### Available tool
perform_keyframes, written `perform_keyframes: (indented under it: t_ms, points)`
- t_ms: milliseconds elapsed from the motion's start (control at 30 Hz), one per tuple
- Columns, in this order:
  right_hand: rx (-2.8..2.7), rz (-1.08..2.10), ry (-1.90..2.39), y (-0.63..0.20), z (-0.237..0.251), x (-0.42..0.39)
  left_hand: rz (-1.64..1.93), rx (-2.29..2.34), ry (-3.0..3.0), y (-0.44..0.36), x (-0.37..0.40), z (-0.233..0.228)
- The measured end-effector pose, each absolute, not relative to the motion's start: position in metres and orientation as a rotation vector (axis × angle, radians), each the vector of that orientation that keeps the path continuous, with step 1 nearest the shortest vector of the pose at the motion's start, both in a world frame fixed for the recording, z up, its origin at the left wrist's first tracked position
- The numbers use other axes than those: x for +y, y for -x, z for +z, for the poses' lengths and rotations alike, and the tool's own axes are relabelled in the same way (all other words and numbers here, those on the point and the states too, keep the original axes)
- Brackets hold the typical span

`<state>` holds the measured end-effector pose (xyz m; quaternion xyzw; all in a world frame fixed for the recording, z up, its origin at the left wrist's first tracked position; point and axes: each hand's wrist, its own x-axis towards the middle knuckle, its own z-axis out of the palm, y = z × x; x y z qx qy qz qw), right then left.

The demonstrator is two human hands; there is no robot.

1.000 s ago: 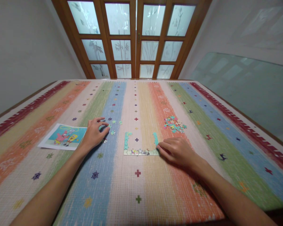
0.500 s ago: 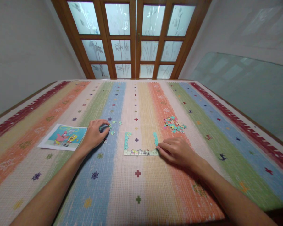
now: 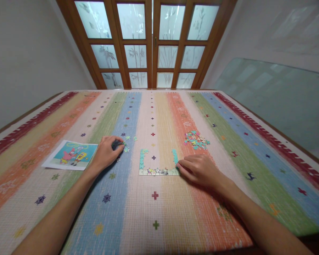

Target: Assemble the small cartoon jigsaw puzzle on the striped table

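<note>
A partly joined jigsaw puzzle (image 3: pixel 157 172) forms a U-shaped border, with a bottom row and two turquoise sides. My right hand (image 3: pixel 198 170) is closed, its fingertips pressed at the border's lower right side. To the left, my left hand (image 3: pixel 109 150) has thumb and fingers curled together over loose jigsaw pieces (image 3: pixel 126 149). A small greenish piece seems to sit at its fingertips, partly hidden by them. More loose pieces (image 3: pixel 128 137) lie just beyond that hand. Past my right hand is a heap of mixed jigsaw pieces (image 3: pixel 197 140), mostly turquoise and yellow.
A printed cartoon picture (image 3: pixel 71 155) lies flat, left of my left hand. The table wears a striped, patterned cloth (image 3: pixel 138 212). Beyond its far edge are wooden doors (image 3: pixel 152 44) with frosted panes. A glass panel (image 3: pixel 276 88) leans by the right wall.
Both hands hold nearly the same places and poses. The whole view has shifted very slightly; the puzzle border and the heap look unchanged.
</note>
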<state>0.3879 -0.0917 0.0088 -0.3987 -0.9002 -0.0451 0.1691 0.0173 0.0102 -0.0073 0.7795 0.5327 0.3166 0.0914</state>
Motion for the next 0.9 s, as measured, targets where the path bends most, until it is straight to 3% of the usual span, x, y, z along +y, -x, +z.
perform_keyframes:
  t_ms: [533, 900]
  points:
    - [-2.54, -0.175, 1.155, -0.387, 0.01, -0.093, 1.006, 1.546, -2.091, -0.025, 0.004, 0.003]
    - [-2.548, -0.123, 1.141, -0.386, 0.01, -0.095, 1.013, 1.144, -2.259, -0.085, -0.021, -0.001]
